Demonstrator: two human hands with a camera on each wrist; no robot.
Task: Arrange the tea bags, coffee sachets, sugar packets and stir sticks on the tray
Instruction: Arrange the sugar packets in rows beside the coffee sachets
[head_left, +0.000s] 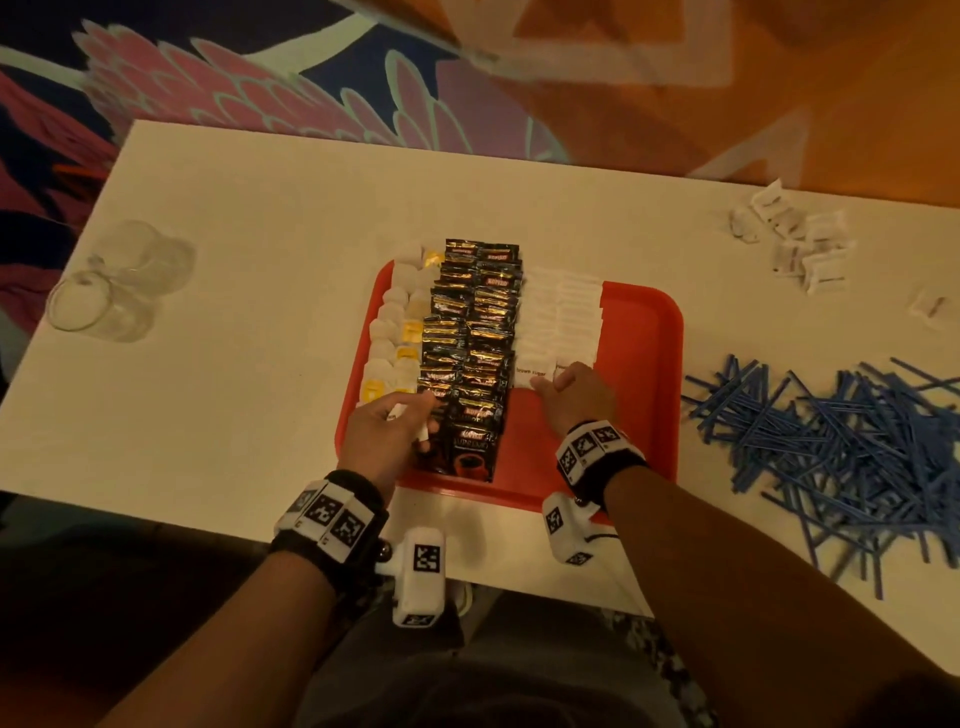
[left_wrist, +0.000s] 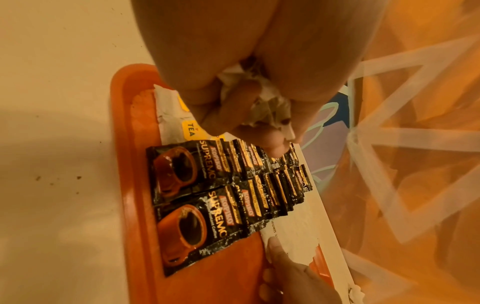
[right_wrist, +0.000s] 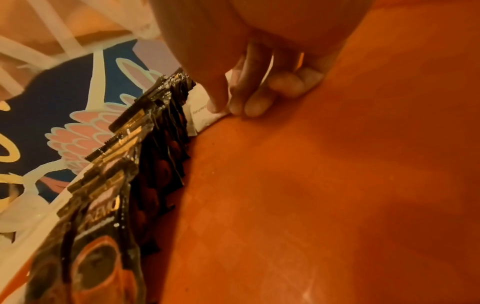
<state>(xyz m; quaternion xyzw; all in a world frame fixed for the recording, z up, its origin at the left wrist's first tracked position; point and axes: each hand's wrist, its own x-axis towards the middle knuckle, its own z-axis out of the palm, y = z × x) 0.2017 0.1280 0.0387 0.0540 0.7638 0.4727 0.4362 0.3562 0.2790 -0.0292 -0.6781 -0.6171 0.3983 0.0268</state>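
Note:
A red tray (head_left: 640, 364) holds a column of tea bags (head_left: 396, 332), two columns of black coffee sachets (head_left: 467, 353) and two columns of white sugar packets (head_left: 561, 317). My left hand (head_left: 400, 422) hovers over the tray's near left and grips a bunch of white sugar packets (left_wrist: 272, 107) in its curled fingers. My right hand (head_left: 558, 385) pinches the near edge of the closest "brown sugar" packet (right_wrist: 200, 112) in the row, thumb on top. Blue stir sticks (head_left: 831, 447) lie in a loose pile on the table to the right of the tray.
Loose white sugar packets (head_left: 800, 244) lie at the table's far right, one more (head_left: 930, 306) near the right edge. Clear glass cups (head_left: 104, 296) lie at the left. The tray's right strip and near right corner (right_wrist: 311, 185) are bare. Patterned carpet lies beyond the table.

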